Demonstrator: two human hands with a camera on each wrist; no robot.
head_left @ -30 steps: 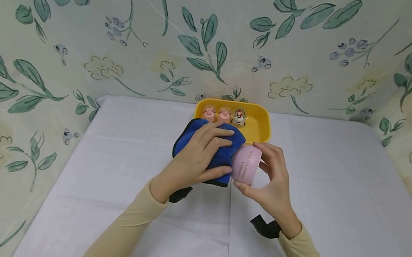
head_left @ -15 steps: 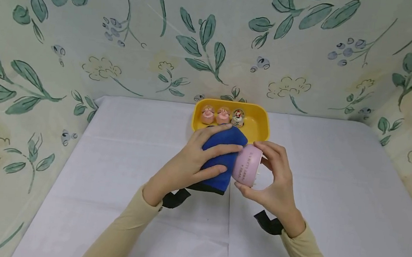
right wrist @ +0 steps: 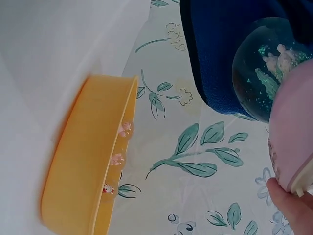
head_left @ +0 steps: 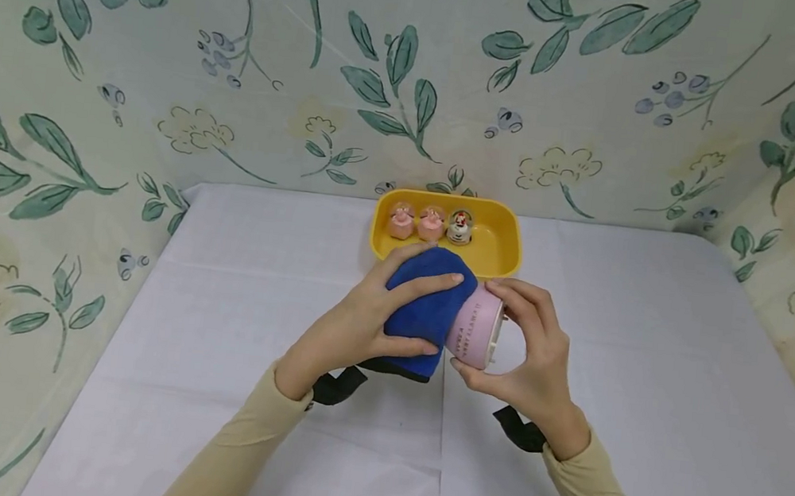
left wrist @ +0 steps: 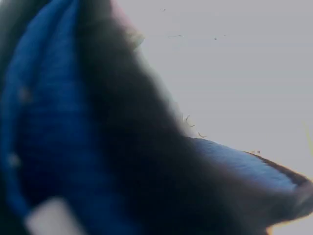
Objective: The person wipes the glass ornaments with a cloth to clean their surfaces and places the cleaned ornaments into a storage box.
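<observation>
A snow globe with a pink base (head_left: 476,329) is tilted on its side between my hands, its base facing right. My right hand (head_left: 538,357) grips that base between thumb and fingers. My left hand (head_left: 369,317) holds a blue cloth (head_left: 428,299) with a black edge, wrapped over the globe's dome. In the right wrist view the clear dome (right wrist: 259,68) shows pale figures and green glitter inside, with the cloth (right wrist: 210,63) behind and over it. The left wrist view is mostly filled by blurred blue cloth (left wrist: 58,112).
Just beyond my hands stands a yellow tray (head_left: 505,246) with two small pink globes (head_left: 416,223) and a small white one (head_left: 460,228) in a row at its left. A white cloth (head_left: 232,328) covers the table; a leaf-patterned curtain (head_left: 270,76) hangs behind.
My left hand has shifted its grip, and the blue cloth now bunches more tightly round the dome. The snow globe has turned a little in my right hand, its lettering sitting at another angle.
</observation>
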